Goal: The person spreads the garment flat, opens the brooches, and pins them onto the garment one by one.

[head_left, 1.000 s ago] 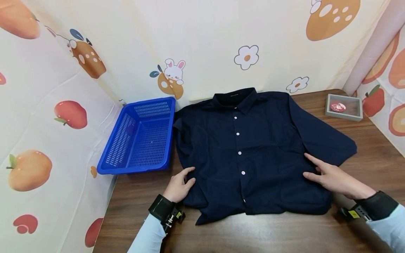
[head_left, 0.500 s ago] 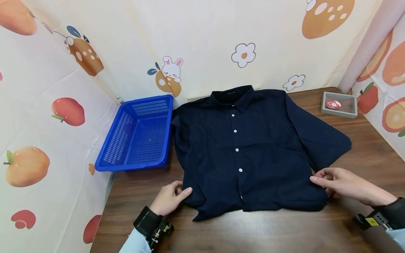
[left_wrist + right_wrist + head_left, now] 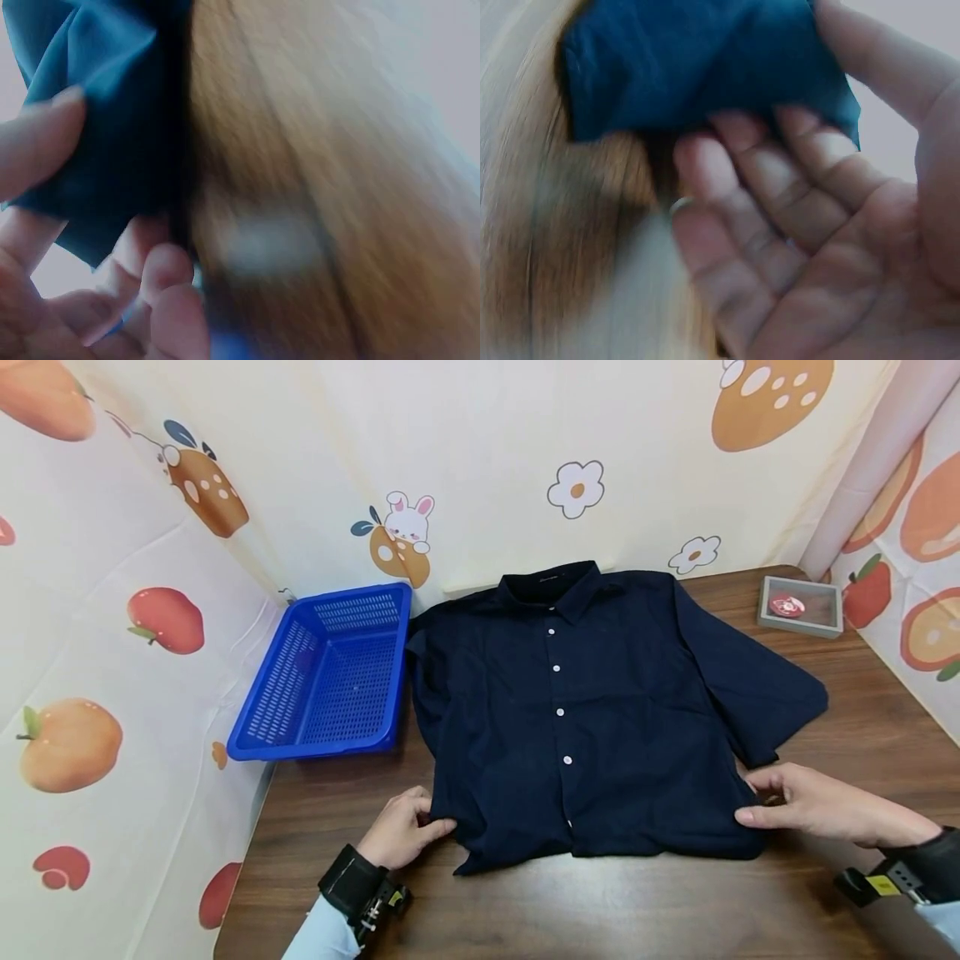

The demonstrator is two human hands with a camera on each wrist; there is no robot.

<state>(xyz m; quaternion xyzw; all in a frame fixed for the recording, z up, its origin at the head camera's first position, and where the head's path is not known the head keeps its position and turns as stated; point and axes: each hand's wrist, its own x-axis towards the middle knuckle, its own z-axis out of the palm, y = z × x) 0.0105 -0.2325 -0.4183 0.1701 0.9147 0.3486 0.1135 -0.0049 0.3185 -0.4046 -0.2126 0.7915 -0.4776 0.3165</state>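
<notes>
Brown wood table [image 3: 517, 914] with a navy shirt [image 3: 622, 718] pinched at both lower sides

Wood grain runs along the bottom of my head view, with a pale sheen at lower centre. Nearest to me, a light-blue sleeve [image 3: 322, 933] and a black strap [image 3: 350, 878] enter at lower left; a second black strap [image 3: 921, 865] shows at the lower right edge.

Just beyond them I have the left hand [image 3: 401, 832], lower left of centre, clamped on the shirt's lower corner. My left wrist feed shows its thumb over the cloth and a finger behind it. The right hand [image 3: 813, 803], at lower right, pinches the opposite side near the hem; in my right wrist feed the thumb lies along the cloth's edge and fingertips reach beneath. Both wrist feeds come to me blurred.

The shirt lies spread across the centre of the frame, front up, hem toward me. White buttons [image 3: 560, 712] run up its middle to the collar [image 3: 581, 593] at upper centre. One shirt sleeve [image 3: 765, 681] spreads to the right; the cloth bunches on the left.

Left of centre, a blue basket [image 3: 311, 751] stands beside the shirt; I cannot tell whether they touch. Farther off, at upper right, is a shallow grey box [image 3: 799, 627] holding a red-and-white piece [image 3: 787, 606]. Behind everything, a cream wall covering [image 3: 480, 427] carries flowers, fruit and a rabbit.
</notes>
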